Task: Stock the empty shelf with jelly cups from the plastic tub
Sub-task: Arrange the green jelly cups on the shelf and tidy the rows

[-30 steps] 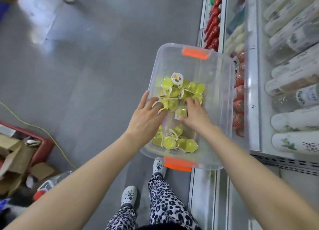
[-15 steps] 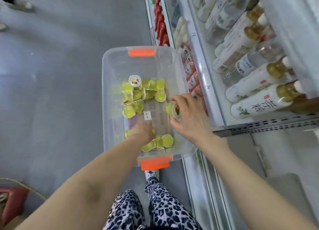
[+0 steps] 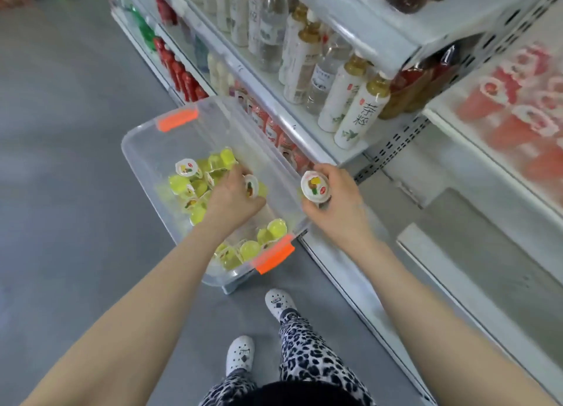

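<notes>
A clear plastic tub point(image 3: 143, 149) with orange latches stands on the floor and holds several yellow-green jelly cups point(image 3: 179, 183). My left hand point(image 3: 231, 198) is down inside the tub, its fingers curled round a jelly cup point(image 3: 251, 185) with a printed lid. My right hand point(image 3: 338, 204) is just outside the tub's right rim and grips another jelly cup point(image 3: 315, 187), lid facing up. A bare white shelf point(image 3: 475, 253) lies to the right, below a shelf of pink cups.
White store shelving on the right carries tea and water bottles point(image 3: 356, 113), red bottles point(image 3: 182, 76) further back and pink jelly cups point(image 3: 518, 113) at the far right. Grey floor lies to the left. My feet in white clogs point(image 3: 277, 305) stand just behind the tub.
My right hand has lifted a cup out of the tub and over its right rim. My left hand has moved to the middle pile and taken a cup. The view has swung up toward the shelves.
</notes>
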